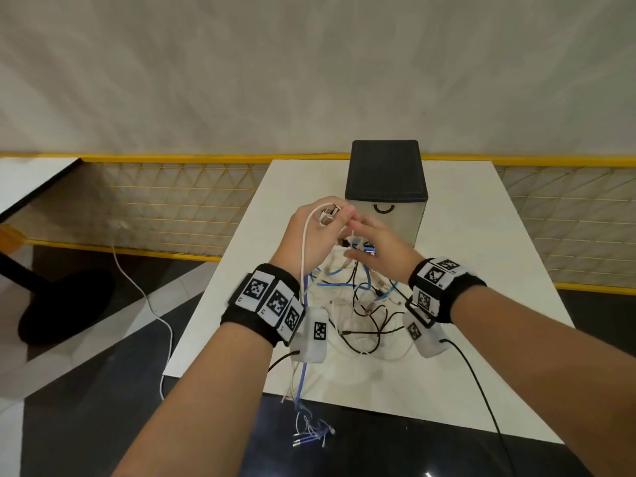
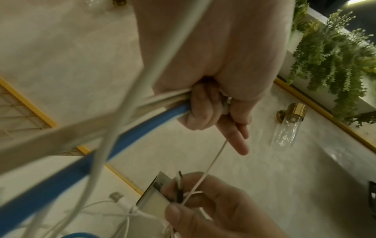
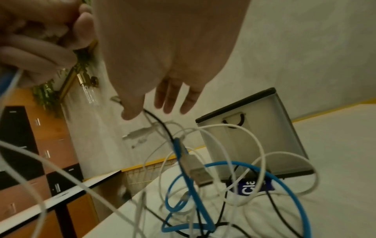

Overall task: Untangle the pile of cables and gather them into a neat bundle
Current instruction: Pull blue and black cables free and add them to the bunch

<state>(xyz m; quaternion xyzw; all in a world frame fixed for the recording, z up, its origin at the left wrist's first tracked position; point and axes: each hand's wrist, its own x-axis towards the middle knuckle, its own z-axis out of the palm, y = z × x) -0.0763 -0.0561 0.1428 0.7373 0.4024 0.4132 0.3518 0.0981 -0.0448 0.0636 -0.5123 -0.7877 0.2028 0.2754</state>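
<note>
A tangle of white, black and blue cables lies in the middle of the white table. My left hand is raised above it and grips several white cables and a blue cable in curled fingers, with plug ends sticking out at the top. My right hand is just to its right and pinches a thin white cable and a black cable that rise from the pile. Some cable ends hang over the table's front edge.
A grey box with a black lid stands behind the pile, close to my hands. A blue label lies under the cables by the box. A yellow mesh railing runs behind the table. A white cord trails across the floor on the left.
</note>
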